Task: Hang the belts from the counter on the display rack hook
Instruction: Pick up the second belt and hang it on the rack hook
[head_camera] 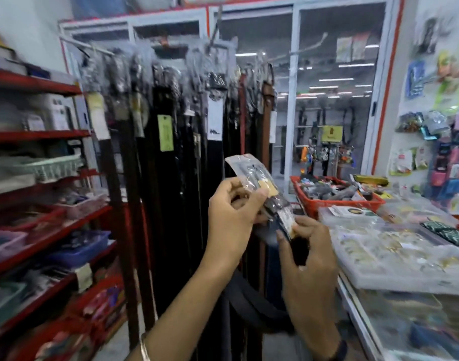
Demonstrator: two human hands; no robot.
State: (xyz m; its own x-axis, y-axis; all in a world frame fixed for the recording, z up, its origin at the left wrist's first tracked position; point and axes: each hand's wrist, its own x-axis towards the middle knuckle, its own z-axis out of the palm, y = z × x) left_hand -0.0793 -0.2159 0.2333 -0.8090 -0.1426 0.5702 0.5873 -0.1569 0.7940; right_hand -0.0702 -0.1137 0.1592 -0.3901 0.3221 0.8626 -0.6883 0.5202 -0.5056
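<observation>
Right in front of the display rack (171,82), crowded with hanging dark belts, a person holds up one belt (259,188) by its buckle end, wrapped in clear plastic. The left hand (233,217) pinches the plastic-wrapped top between thumb and fingers; the right hand (306,254), just below it, pinches the paper tag on the strap. The dark strap loops down beneath both hands, before the rack's lower part. To the rack's right sits the glass counter (395,287) with a red basket (337,201).
</observation>
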